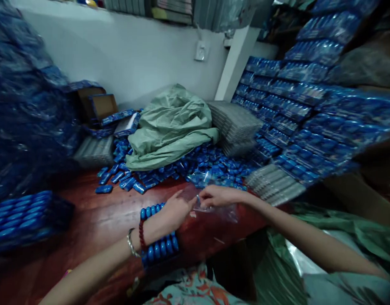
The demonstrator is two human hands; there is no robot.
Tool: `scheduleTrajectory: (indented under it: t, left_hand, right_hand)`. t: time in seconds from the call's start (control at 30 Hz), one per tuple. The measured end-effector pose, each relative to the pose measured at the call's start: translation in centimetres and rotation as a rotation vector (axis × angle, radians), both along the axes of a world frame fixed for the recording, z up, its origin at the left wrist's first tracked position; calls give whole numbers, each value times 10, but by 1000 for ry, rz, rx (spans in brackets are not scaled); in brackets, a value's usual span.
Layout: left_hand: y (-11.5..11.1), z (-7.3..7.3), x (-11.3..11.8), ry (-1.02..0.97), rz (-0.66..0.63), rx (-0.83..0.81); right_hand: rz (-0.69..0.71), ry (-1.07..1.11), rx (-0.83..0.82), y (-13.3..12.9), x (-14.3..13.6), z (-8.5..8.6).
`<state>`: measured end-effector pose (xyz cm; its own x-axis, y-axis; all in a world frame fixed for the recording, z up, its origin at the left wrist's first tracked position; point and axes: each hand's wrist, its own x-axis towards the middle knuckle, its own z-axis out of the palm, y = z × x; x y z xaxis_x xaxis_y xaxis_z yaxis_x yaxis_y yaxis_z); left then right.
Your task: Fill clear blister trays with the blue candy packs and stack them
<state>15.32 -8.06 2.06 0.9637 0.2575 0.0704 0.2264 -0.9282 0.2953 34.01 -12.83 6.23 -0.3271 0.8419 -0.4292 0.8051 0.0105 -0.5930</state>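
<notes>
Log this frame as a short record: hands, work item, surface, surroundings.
left_hand: fingertips at the film beside the right hand; left hand grip unclear
right_hand: fingertips pinched on clear plastic film
near_item: block of blue packets, below left wrist, contact unclear
surface: red tabletop
behind_hands: loose blue packets, partly under green sheet
right_side: grey trays; stacked blue packs
left_side: blue pack on tabletop

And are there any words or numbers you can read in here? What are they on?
None I can read.
Loose packets: any print is too small and blurred.
Blue stacks: too blurred.
Open box: no readable words.
</notes>
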Motion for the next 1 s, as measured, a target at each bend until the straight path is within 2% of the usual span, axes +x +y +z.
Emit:
scheduleTrajectory:
  t: [0.1, 0.17, 0.23, 0.3, 0.4, 0.47, 0.57, 0.73, 0.83, 0.9, 1.0]
  left_hand:
    - [37, 13, -24, -80, 109, -332]
    - [60, 27, -37, -147, 188, -451]
    - [79, 39, -46, -208, 240, -500]
    - [93, 47, -52, -257, 276, -501]
    - [102, 54, -60, -275, 333, -382]
    - [104, 56, -65, -287, 378, -261]
    - [103, 61, -73, -302, 434, -123]
    - [109, 64, -91, -86, 522, 45]
    - [112, 68, -101, -16, 615, 184]
    - [108, 76, -109, -35, 696, 276]
    - [90, 86, -123, -225, 827, 395]
  right_hand:
    - [31, -49, 98, 29, -5, 37]
    - [73, 7, 216, 43, -16, 60]
    - [148, 8, 330, 53, -30, 71]
    - [192, -108, 446, 61, -46, 70]
    - [104, -252, 558, 74, -64, 54]
    - [41, -197, 581, 82, -73, 46]
    - [18, -138, 641, 88, -80, 45]
    - [-45, -412, 691, 93, -78, 43]
    - [-162, -505, 716, 102, -69, 42]
    - [-268, -527, 811, 103, -65, 45]
    - [-410, -404, 1102, 90, -68, 43]
